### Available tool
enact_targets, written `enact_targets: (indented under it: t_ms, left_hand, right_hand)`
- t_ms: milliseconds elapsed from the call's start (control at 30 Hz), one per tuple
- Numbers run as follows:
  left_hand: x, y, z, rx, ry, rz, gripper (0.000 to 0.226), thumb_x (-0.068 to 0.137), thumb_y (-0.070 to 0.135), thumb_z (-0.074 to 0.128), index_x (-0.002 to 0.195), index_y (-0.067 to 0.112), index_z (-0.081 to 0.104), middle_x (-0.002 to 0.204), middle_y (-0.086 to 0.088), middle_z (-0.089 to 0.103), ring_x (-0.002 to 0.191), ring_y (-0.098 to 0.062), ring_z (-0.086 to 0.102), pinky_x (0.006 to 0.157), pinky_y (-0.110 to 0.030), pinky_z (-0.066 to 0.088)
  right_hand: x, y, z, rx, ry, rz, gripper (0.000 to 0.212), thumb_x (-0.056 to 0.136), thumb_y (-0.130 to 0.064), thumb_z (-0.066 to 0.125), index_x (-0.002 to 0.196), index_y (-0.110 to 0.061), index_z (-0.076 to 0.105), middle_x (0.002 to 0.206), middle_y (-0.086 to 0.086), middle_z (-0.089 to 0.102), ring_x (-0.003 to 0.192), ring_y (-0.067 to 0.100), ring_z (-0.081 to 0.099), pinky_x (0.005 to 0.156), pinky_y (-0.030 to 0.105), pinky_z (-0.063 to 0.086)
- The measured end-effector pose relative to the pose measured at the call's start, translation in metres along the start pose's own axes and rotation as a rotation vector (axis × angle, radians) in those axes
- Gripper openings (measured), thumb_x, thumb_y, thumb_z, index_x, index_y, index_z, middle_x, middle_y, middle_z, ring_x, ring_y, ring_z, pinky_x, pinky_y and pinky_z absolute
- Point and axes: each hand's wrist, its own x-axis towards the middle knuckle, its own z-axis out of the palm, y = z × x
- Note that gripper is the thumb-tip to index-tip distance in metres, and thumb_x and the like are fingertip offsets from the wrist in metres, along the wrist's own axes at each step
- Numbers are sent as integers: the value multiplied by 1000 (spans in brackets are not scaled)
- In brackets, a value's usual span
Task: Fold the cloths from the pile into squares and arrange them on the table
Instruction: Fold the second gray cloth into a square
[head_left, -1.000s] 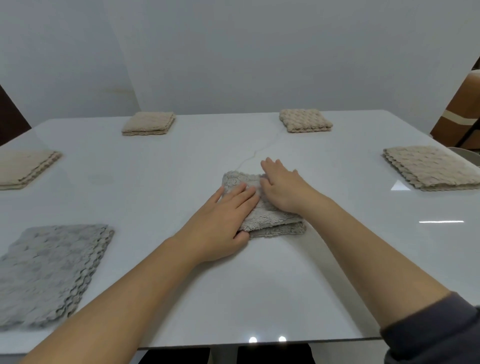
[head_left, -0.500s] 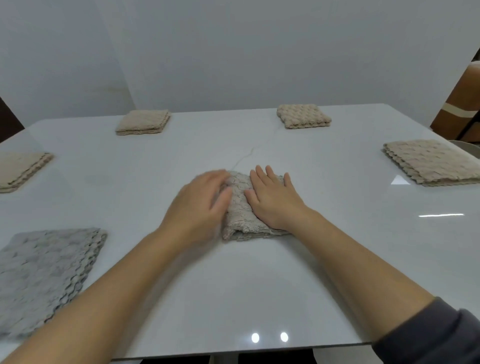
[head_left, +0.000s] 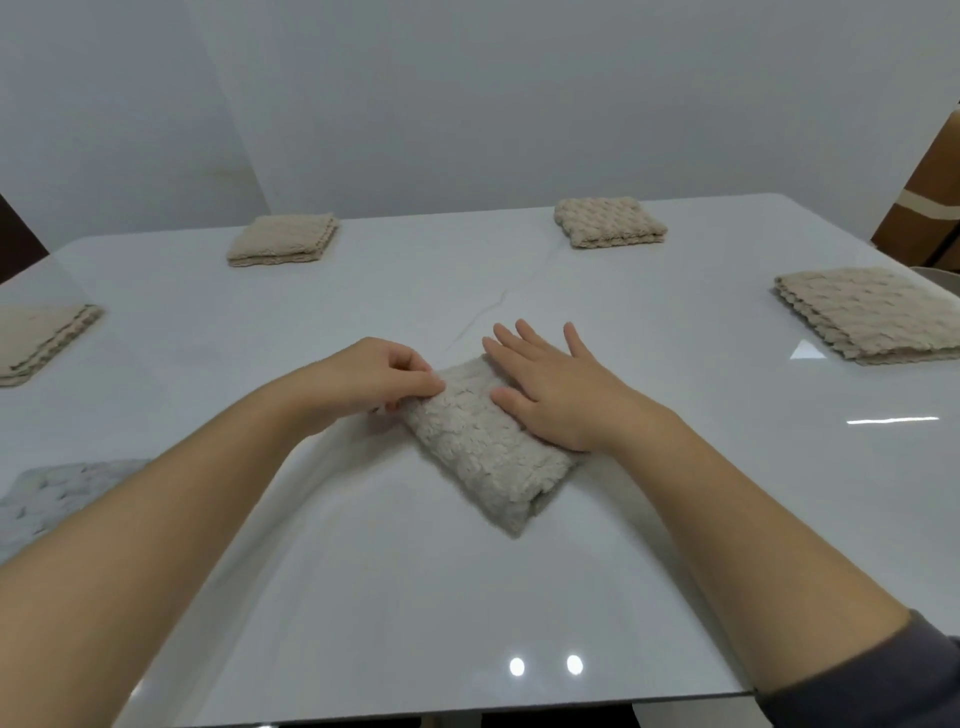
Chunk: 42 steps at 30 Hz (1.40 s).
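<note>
Cloth (head_left: 483, 452) folded oblong, long axis diagonal, far-left to near-right

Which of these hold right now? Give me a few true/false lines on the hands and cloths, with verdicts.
1. The right hand lies flat, fingers straight, on the middle cloth. True.
2. The left hand rests flat on the table, apart from the middle cloth. False: its fingers are curled and pinch the cloth's left edge.
3. Two folded cloths sit near the far edge of the table. True.
4. The grey cloth lies at the right side of the table. False: it lies at the near left; the one at the right is a beige cloth.
</note>
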Motion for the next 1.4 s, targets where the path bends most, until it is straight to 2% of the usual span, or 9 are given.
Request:
enact_targets:
  t_ms: [167, 300, 467, 600, 700, 900, 967, 1233, 1400]
  left_hand:
    - [-26, -4, 8, -238, -124, -51, 33, 87, 23, 68, 59, 19, 50, 55, 3, 40, 45, -11, 33, 44, -18, 26]
    - [-35, -7, 9, -434, -302, -43, 23, 82, 29, 71, 70, 16, 55, 53, 4, 33, 37, -6, 20, 42, -21, 12]
    - [-31, -9, 2, -394, -539, -63, 24, 73, 40, 75, 66, 22, 62, 43, 8, 29, 35, -4, 19, 40, -19, 14]
    - [-24, 0, -1, -347, -667, 11, 5, 85, 21, 57, 83, 18, 60, 45, 15, 41, 35, -1, 20, 39, -16, 17]
    - [-18, -3, -3, -346, -710, 29, 25, 84, 15, 55, 74, 32, 70, 45, 13, 40, 34, -1, 20, 38, -15, 19]
    - [-20, -23, -9, -355, -573, 9, 5, 81, 16, 66, 87, 16, 67, 54, -1, 25, 35, -7, 20, 38, -15, 24]
    - [-21, -30, -7, -355, -490, -10, 32, 75, 25, 73, 93, 3, 59, 62, -5, 33, 37, -9, 27, 40, -18, 27]
    - [-32, -30, -2, -302, -212, -58, 31, 79, 24, 74, 99, 14, 51, 58, 6, 56, 42, -14, 39, 43, -22, 26]
    - [-25, -23, 3, -326, -24, -43, 22, 89, 15, 67, 100, 13, 48, 67, 0, 55, 49, -18, 48, 51, -25, 38]
  right_hand:
    - [-1, -12, 6, 46, 6, 135, 56, 106, -34, 18, 156, -14, 7, 164, 2, -2, 151, 18, -6, 121, 48, -5]
    - [1, -14, 14, 136, -18, 192, 60, 105, -43, 15, 157, -15, 7, 164, 2, -1, 151, 19, -4, 121, 48, -3]
    - [3, -12, 16, 125, -55, 159, 61, 104, -46, 14, 157, -17, 4, 164, -1, -1, 151, 18, -5, 121, 49, -2]
    - [4, -11, 17, 104, -57, 158, 61, 104, -46, 14, 157, -18, 3, 164, -1, -1, 151, 18, -5, 121, 50, -2]
    - [5, -11, 18, 87, -57, 159, 61, 104, -46, 13, 157, -17, 2, 164, -1, -1, 151, 18, -5, 121, 50, -2]
    - [6, -11, 20, 78, -56, 190, 61, 104, -46, 12, 156, -17, 1, 164, -2, -3, 151, 18, -6, 120, 51, -3]
    - [5, -12, 21, 80, -48, 204, 61, 104, -46, 12, 156, -17, 1, 164, -1, -3, 151, 18, -6, 120, 52, -4]
    - [7, -13, 24, 60, -26, 251, 63, 103, -47, 10, 156, -15, 2, 165, 1, -1, 151, 21, -5, 119, 56, -3]
    - [6, -19, 27, 101, -1, 365, 62, 103, -43, 11, 156, -11, 0, 164, 3, -2, 151, 24, -6, 119, 56, -3]
